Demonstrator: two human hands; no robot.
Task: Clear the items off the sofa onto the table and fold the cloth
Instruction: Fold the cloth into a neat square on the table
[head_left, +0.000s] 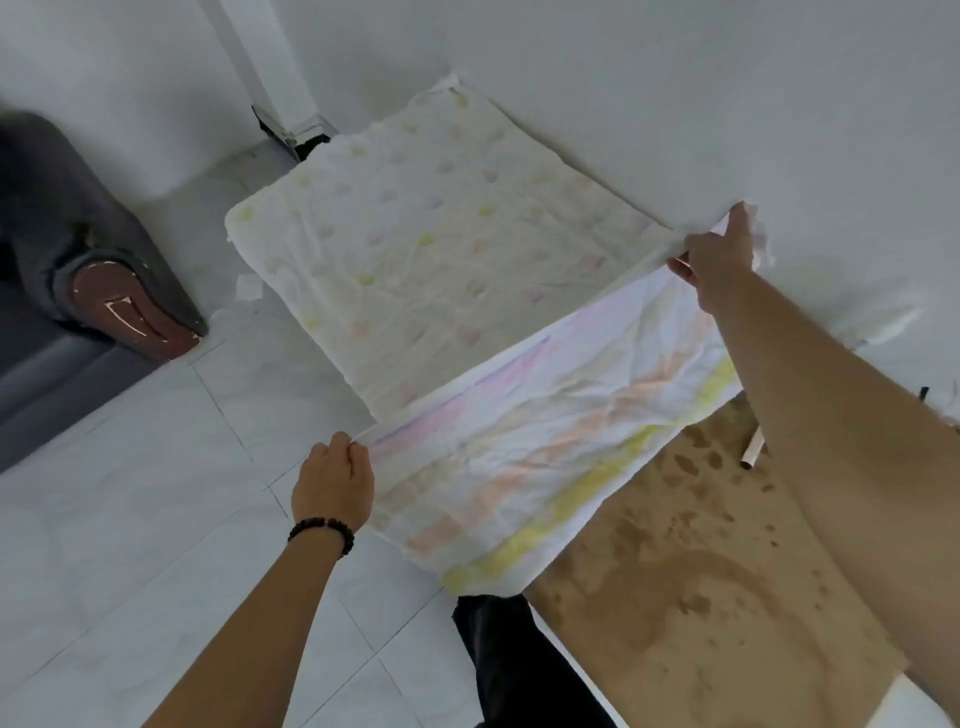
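White floor tiles (156, 519) and a plain white wall (675, 78) are filling the room, with the dark grey sofa (62, 249) sitting off at the left edge, its worn brown arm end showing. Front and centre, the cloth (441, 234) is being held up and spread between both hands, clear of the sofa. The left hand (335, 488), wearing a dark beaded bracelet (322, 530) at the wrist, is pinching the near-left edge with thumb and curled fingers. The right hand (719, 260) is reaching far out, fingers curled round the opposite edge up by the wall. Beyond the line between the hands, a pale panel dotted in pastels is stretching away; below it, a panel striped pink, orange and yellow is hanging down in front of the mottled brown table (701, 597), though whether it is touching the top I cannot tell. A small pale stick (753, 449) is lying on that table just beside the right forearm, and a black trouser leg (514, 660) is showing at the bottom
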